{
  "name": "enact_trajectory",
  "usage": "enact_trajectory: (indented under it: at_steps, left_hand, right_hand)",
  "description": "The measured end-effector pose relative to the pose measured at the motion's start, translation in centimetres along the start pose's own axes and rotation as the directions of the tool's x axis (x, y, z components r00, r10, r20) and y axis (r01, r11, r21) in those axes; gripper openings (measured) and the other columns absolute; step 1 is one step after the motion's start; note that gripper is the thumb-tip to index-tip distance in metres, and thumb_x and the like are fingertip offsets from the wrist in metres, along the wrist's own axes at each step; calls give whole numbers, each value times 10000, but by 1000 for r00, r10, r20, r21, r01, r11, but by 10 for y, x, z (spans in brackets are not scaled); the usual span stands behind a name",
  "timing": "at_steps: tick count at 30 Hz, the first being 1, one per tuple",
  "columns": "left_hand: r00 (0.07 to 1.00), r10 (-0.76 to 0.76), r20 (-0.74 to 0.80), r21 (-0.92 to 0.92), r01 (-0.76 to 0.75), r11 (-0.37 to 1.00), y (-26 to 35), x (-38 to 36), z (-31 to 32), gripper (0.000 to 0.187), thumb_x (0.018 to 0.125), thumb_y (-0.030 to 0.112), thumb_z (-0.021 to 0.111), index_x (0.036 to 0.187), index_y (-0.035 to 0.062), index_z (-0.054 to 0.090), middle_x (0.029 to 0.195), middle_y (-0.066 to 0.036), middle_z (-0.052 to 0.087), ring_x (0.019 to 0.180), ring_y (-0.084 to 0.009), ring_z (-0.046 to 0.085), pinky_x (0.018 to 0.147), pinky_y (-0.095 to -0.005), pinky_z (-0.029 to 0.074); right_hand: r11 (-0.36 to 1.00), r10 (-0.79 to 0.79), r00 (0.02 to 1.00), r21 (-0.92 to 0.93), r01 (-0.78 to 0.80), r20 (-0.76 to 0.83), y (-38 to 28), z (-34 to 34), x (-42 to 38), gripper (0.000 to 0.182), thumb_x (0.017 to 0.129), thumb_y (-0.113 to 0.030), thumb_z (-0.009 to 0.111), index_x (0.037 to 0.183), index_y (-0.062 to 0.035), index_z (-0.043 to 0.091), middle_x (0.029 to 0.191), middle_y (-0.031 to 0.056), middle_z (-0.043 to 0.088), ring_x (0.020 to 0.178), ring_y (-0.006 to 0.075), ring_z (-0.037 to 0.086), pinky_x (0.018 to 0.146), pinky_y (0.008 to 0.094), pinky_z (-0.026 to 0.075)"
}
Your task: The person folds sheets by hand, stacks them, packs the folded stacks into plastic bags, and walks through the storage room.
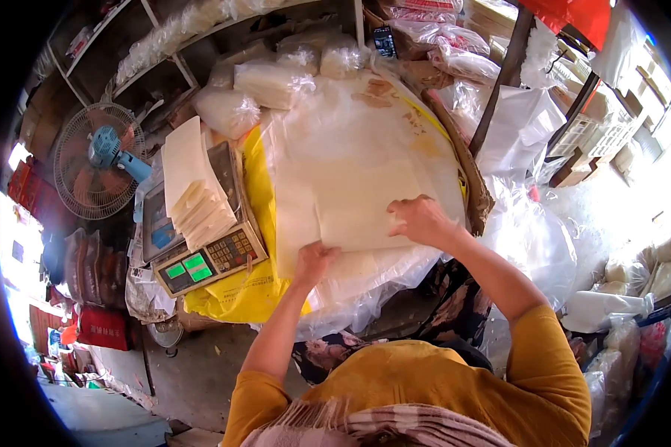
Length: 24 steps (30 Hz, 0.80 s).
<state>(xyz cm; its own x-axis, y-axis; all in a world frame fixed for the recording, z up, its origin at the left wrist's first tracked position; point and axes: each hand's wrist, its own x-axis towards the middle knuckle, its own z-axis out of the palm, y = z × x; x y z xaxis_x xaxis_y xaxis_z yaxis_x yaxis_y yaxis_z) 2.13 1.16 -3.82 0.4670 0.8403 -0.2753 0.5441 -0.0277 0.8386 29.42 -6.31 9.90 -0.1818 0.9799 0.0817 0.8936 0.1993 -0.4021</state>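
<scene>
A broad, thin cream-coloured sheet [350, 197] lies flat in front of me on a plastic-covered work surface. At its near edge my left hand [317, 263] is closed, fingers pinching the sheet's border. My right hand [422, 220] reaches over the right part of the sheet, thumb and fingers bent and apart, fingertips right at its surface. To the left stands a digital scale [218, 257] with two green displays lit. Across its pan lies a stack of folded cream sheets [194, 179], their layered ends toward the keypad.
Bagged pale sheets [274, 83] are piled at the far side of the table, with a phone [385, 42] propped beside them. A blue desk fan [106, 149] stands left of the scale. Yellow plastic [238, 298] sticks out beneath. A dark pole [503, 86] rises at the right.
</scene>
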Motion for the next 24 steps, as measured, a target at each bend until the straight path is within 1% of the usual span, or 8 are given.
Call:
enact_trajectory:
  at_steps: [3,6,9,12,13,18,22,24]
  left_hand:
    - [941,155,-299,-304,-248,920,20,-6,14,557,755,191,644,1262,53,458,1110,-106,592,996,-176,568,829,-326,453]
    - [559,668,-492,551,-395,736,69,-26,21,608,736,265,662,1279,82,457,1277,-130,481,1183,-276,443,986,-481,327]
    - [920,390,-21,719,-257,646,62,-25,24,605,759,302,632,1294,108,430,1393,-126,342,1297,-331,276,1065,-510,168]
    - [896,443,25,817,-274,507,48,-11,23,520,795,280,577,1277,132,454,1354,-99,413,1271,-288,344,1057,-485,211]
    - [899,434,63,844,-280,457,48,-7,20,507,797,254,574,1275,131,457,1337,-102,435,1262,-273,364,1058,-473,215]
    - [873,477,102,636,-426,643,45,8,-17,422,771,173,598,1178,81,531,1105,-97,597,1024,-255,560,993,-435,327]
    - [988,154,-14,296,-143,944,63,27,-45,418,764,149,645,1150,44,525,1061,-84,623,795,-259,618,927,-374,405]
    - [983,113,-143,-91,-127,988,70,45,-49,472,755,163,680,1178,39,511,1122,-89,593,876,-254,593,916,-346,410]
  right_hand:
    - [999,46,998,26,-47,43,28,15,17,368,699,-275,720,980,-77,587,957,120,619,924,325,573,776,414,450]
    - [997,29,987,69,-40,160,35,38,30,361,713,-241,714,986,-45,582,966,154,617,929,328,569,875,405,397]
    - [996,74,982,-55,-65,175,45,67,47,422,702,-240,724,1051,-61,567,1082,146,583,1058,321,518,936,424,354]
    - [985,-43,997,-169,32,-57,47,62,34,606,706,-293,716,1234,-103,488,1269,113,490,1209,310,416,996,452,326]
    - [995,-25,1000,-96,26,12,46,53,22,648,713,-311,711,1272,-108,451,1311,116,447,1244,311,373,1023,460,286]
    - [983,-175,946,-10,185,273,81,20,-22,723,761,-400,665,1357,-117,368,1423,144,320,1339,314,245,1095,447,191]
    - [925,147,949,301,-231,278,91,9,-16,625,789,-384,640,1285,-60,438,1270,167,495,1113,300,494,954,410,394]
    - [766,352,885,450,-459,304,99,11,0,614,788,-374,642,1266,-41,448,1190,177,558,1024,304,552,892,396,446]
